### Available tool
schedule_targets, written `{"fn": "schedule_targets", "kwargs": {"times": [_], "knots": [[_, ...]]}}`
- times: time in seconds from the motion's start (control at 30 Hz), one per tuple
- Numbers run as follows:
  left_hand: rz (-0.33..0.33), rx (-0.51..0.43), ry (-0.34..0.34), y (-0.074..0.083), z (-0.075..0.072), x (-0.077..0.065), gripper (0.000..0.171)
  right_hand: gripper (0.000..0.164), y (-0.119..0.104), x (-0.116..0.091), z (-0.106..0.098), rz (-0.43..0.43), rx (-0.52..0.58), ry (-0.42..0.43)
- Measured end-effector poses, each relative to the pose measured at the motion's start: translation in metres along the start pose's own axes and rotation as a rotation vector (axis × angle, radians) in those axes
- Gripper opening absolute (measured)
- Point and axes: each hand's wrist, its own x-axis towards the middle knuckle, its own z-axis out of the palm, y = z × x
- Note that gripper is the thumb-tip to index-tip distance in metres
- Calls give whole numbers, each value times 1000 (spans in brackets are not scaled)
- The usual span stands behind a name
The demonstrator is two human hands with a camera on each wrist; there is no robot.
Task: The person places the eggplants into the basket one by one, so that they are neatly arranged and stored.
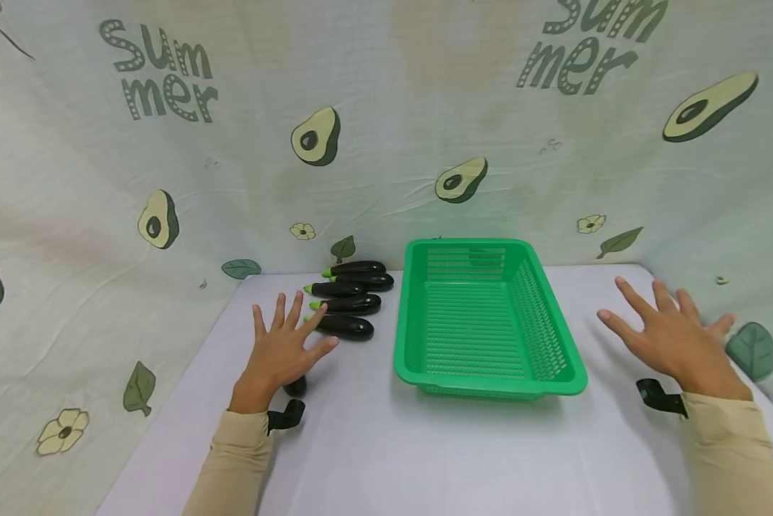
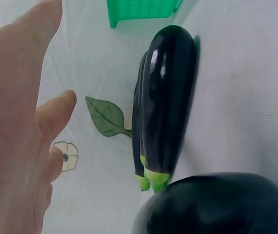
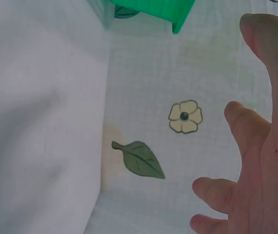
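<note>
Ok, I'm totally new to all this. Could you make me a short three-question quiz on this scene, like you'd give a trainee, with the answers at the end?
1. Multiple choice: seen in the head view, where does the group of eggplants lie?
A) inside the green basket
B) to the left of the green basket
C) to the right of the green basket

2. True or false: the left grip is curled round an eggplant.

3. Count: how many eggplants show in the head view, including the partly hidden eggplant?

Key:
1. B
2. False; it is spread open.
3. Six: five in the group, plus the partly hidden one.
</note>
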Motion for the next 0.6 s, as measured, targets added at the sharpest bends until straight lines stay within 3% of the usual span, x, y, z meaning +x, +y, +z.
{"fn": "schedule_targets", "kwargs": {"times": [0.3, 0.6], "knots": [[0, 7, 29, 1, 5, -11, 81, 83, -3, -7, -1, -24, -14, 13], [-11, 30, 26, -9, 13, -28, 80, 82, -7, -10, 4, -54, -28, 50]]}}
